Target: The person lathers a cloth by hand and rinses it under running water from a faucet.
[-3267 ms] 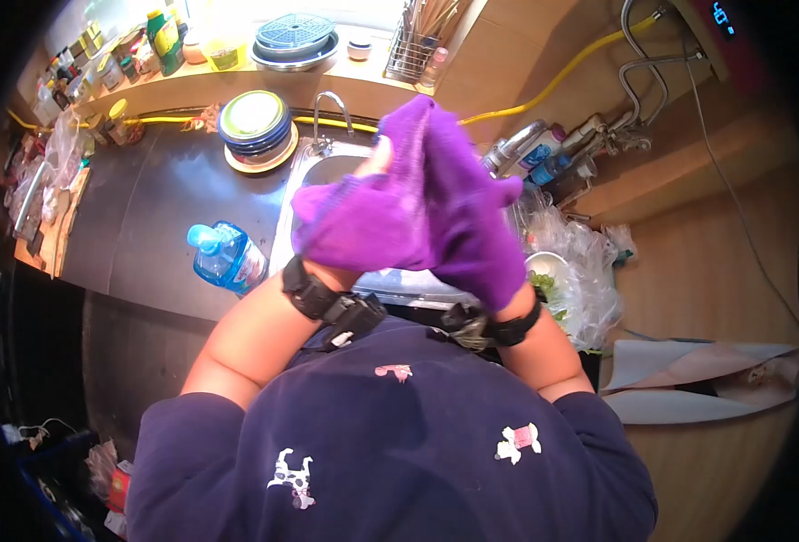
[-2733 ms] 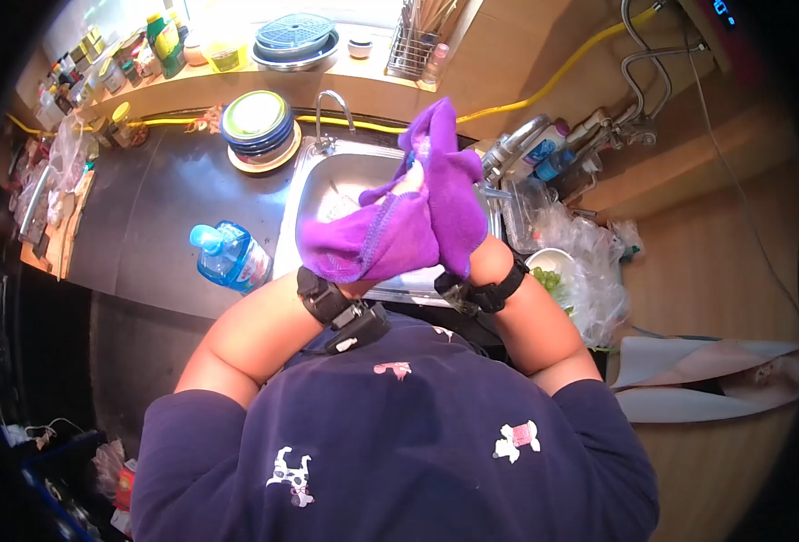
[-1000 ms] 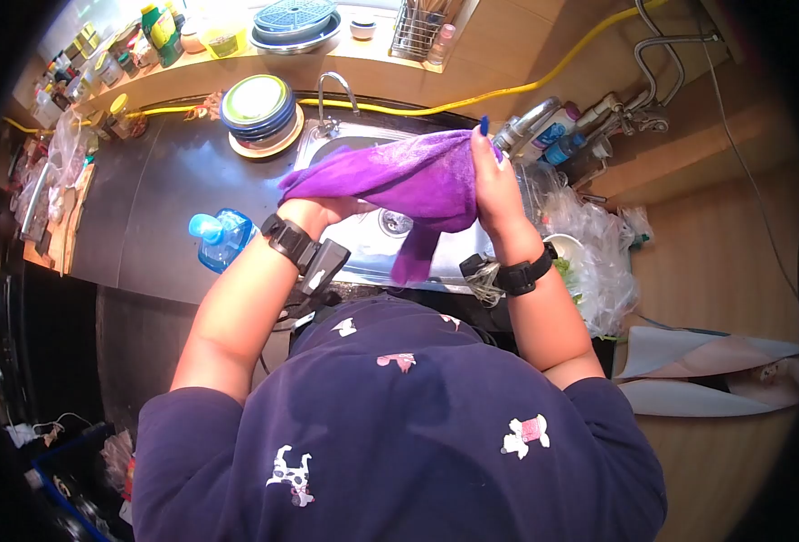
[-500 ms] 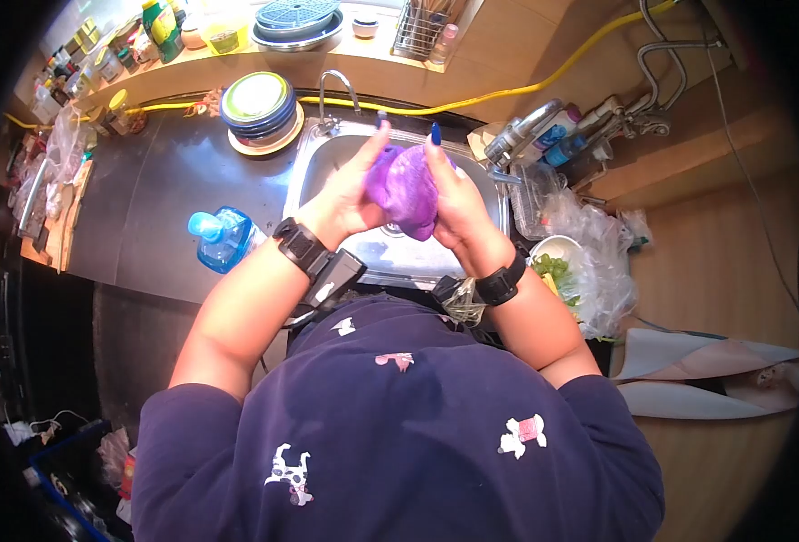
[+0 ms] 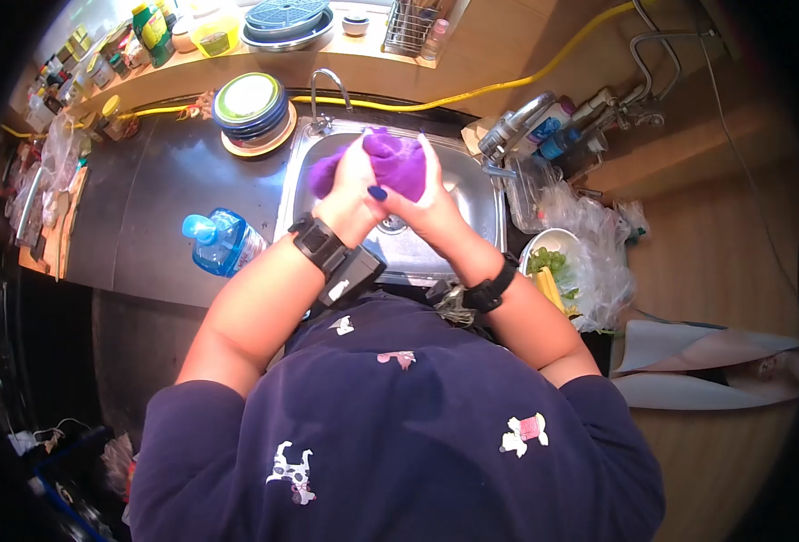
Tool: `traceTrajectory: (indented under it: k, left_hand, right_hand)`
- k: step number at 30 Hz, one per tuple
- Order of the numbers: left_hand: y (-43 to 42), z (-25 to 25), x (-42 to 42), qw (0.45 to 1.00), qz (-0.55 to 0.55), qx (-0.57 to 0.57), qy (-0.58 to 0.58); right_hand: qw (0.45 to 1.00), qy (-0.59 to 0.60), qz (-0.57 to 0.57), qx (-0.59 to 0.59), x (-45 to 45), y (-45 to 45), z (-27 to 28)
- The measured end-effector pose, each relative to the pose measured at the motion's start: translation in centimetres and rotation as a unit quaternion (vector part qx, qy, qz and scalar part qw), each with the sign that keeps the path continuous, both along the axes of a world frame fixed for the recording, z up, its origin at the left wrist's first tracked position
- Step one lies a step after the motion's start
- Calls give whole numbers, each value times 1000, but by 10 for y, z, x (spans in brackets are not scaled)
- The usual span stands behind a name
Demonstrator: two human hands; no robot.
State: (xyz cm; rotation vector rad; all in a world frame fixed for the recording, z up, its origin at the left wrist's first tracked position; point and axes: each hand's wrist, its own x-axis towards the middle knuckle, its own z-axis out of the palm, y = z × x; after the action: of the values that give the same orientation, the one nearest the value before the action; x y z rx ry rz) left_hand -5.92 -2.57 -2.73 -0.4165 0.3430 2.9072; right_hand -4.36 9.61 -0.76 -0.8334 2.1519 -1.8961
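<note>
A bunched purple cloth [image 5: 398, 165] is between my two hands, above the steel sink [image 5: 476, 212]. My left hand [image 5: 350, 199] is closed on it, with one part of the cloth sticking out to the left. From the other side my right hand [image 5: 422, 200] grips the same cloth, its thumb crossing to my left hand. Behind the hands the curved faucet [image 5: 332, 86] stands at the sink's back left corner; no water shows running from it.
A blue bottle [image 5: 223, 242] stands on the dark counter [image 5: 146, 199] left of the sink. Stacked plates [image 5: 250, 108] sit behind it. To the right are a white bowl [image 5: 553, 242] with green grapes and something yellow, and clear plastic bags [image 5: 603, 262]. A yellow hose [image 5: 454, 102] runs along the wall.
My hands have turned and drawn together, the right thumb now lying across toward the left. The cloth, a compact bundle before, now spreads out to the left. The view has shifted slightly.
</note>
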Motion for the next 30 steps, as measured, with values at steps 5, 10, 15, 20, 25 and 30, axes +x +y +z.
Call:
traceTrajectory:
  k: [5, 10, 15, 20, 25, 30]
  left_hand:
    - [12, 13, 8, 999, 6, -9, 47]
    - [11, 26, 25, 979, -112, -166, 32]
    - [-3, 22, 24, 969, -208, -20, 134]
    - [-24, 23, 32, 941, -250, 0, 227]
    - [-32, 47, 36, 901, -312, -164, 253]
    - [-21, 58, 44, 861, -362, -306, 184]
  right_hand:
    - [988, 72, -112, -82, -11, -6, -10]
    - [986, 49, -138, -80, -12, 1, 16]
    - [986, -101, -53, -119, -18, 16, 22]
    - [997, 10, 13, -76, -32, 21, 24]
    - [996, 39, 50, -64, -18, 15, 34]
    - [992, 22, 122, 7, -13, 14, 39]
